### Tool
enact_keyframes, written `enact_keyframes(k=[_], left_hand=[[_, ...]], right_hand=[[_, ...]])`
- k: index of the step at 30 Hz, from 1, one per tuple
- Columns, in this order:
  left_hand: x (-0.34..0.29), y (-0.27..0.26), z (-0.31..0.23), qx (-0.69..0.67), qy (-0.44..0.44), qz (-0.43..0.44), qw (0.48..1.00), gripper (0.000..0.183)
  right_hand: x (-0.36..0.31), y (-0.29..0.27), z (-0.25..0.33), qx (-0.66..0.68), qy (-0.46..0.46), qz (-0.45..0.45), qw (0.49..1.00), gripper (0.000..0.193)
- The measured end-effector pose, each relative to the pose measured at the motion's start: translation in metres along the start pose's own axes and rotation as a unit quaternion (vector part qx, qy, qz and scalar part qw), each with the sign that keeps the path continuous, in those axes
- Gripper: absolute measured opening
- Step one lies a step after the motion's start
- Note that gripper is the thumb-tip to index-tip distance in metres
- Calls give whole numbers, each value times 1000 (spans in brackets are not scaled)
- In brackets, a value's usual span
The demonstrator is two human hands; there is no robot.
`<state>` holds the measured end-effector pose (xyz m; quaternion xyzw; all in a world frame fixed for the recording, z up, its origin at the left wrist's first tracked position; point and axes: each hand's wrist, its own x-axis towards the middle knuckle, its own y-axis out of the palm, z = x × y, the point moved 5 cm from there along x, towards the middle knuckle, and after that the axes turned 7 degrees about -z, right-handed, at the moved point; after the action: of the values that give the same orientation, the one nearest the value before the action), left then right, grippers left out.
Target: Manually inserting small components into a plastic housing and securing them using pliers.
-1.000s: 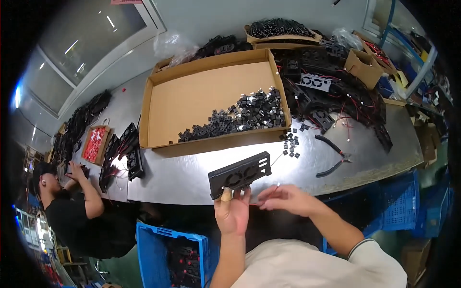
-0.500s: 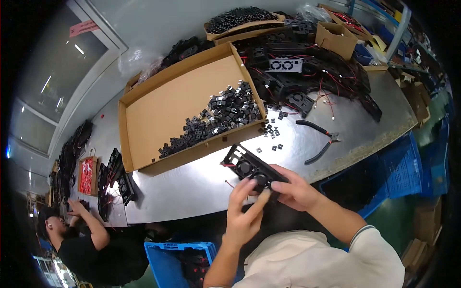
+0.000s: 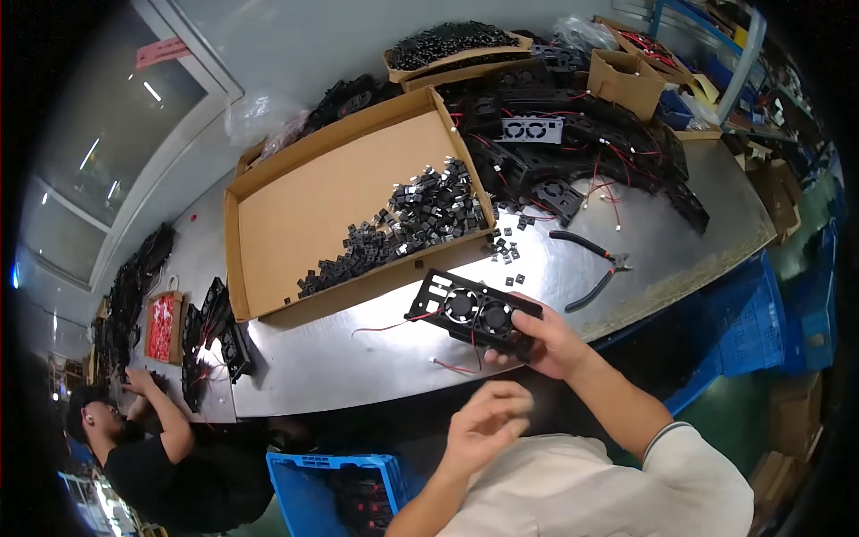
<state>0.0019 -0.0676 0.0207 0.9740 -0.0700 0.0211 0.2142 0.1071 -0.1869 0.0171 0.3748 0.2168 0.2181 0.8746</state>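
My right hand (image 3: 552, 340) grips the right end of a black plastic bracket with two small cooling fans (image 3: 479, 313), its thumb on top. The bracket is tilted above the near edge of the metal table, fan faces up, with thin red wires and a small white connector dangling. Apart from it, my left hand (image 3: 488, 425) hovers nearer my body, fingers loosely bent and apart, with nothing visible in it. Beyond the bracket, a shallow cardboard box (image 3: 295, 311) holds a heap of small black square parts with metal clips (image 3: 416, 215). A few similar parts (image 3: 506, 246) lie beside the box.
Black-and-orange pliers (image 3: 591, 268) lie on the metal table (image 3: 358, 367) at right. Wired black fan brackets (image 3: 617, 134) are piled behind. Blue crates (image 3: 335, 459) stand below the edge. A person (image 3: 148, 430) works at far left, near a small box of red parts (image 3: 163, 327).
My left hand has come off the fan bracket and drawn back toward my body. The bracket, still in my right hand, has turned so both fans and the loose wires show more fully.
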Motion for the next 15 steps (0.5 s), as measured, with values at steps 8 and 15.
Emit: enact_keyframes(k=[8,15], left_hand=[[10,18,-7,130,115,-13,985,26],[28,11,-27,364,151,20,919,29]], right_hand=[[-2,-6,-2,-15,-6,-1,1000,51],[-2,-7,1,-7,-33,-8,999,49]])
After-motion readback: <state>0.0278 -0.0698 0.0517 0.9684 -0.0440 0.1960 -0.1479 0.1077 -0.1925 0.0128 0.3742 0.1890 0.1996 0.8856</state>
